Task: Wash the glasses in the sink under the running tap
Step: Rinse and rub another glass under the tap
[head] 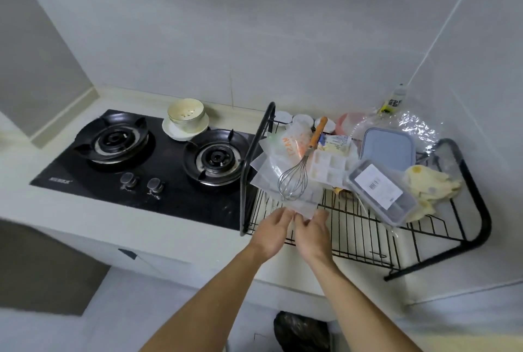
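White wall tiles backed the pale table (169, 218), which carried a black two-burner gas hob (147, 153) and a black wire dish rack (242, 204) heaped with plastic containers and a wooden-handled wire whisk (306, 156). My left hand (271, 231) and right hand (312, 231) met at the rack's front left. Left fingers lay stretched forward together; right fingers bent against a translucent plastic tray (302, 204). Whether they pinched it, and where the glasses stood, I could not tell.
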The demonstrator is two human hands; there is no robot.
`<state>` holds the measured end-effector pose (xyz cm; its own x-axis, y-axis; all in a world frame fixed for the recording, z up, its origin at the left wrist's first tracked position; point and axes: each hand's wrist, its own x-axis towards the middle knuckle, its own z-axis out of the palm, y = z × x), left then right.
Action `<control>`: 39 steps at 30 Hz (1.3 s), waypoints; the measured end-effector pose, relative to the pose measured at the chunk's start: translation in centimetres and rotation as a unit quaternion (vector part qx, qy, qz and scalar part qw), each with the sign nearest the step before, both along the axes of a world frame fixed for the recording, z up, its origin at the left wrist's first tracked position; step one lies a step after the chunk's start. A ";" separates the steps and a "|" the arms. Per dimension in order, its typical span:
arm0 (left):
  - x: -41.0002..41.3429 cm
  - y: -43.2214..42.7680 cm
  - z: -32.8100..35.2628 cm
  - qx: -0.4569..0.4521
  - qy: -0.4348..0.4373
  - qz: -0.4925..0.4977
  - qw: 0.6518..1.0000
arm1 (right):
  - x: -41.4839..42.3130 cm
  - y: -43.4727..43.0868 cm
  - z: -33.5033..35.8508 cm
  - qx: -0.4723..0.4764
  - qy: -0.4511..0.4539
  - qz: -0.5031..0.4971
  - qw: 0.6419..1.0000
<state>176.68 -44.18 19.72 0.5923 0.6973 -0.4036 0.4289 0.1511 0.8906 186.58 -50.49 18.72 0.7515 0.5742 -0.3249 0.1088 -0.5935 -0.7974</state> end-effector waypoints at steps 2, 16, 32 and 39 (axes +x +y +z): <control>-2.1 -0.1 -0.2 0.067 -0.008 0.056 0.996 | -1.3 -0.2 0.7 0.017 -0.072 0.044 0.996; -29.3 -0.6 -1.5 0.128 0.015 0.467 0.875 | -19.6 6.6 -1.2 0.056 0.002 0.490 0.870; -65.5 -6.6 -1.1 0.125 0.033 0.701 0.701 | -49.1 16.2 -0.8 0.086 0.070 0.579 0.808; -74.1 -10.0 -1.4 0.097 0.002 0.758 0.645 | -59.4 17.3 -0.4 0.076 0.068 0.630 0.770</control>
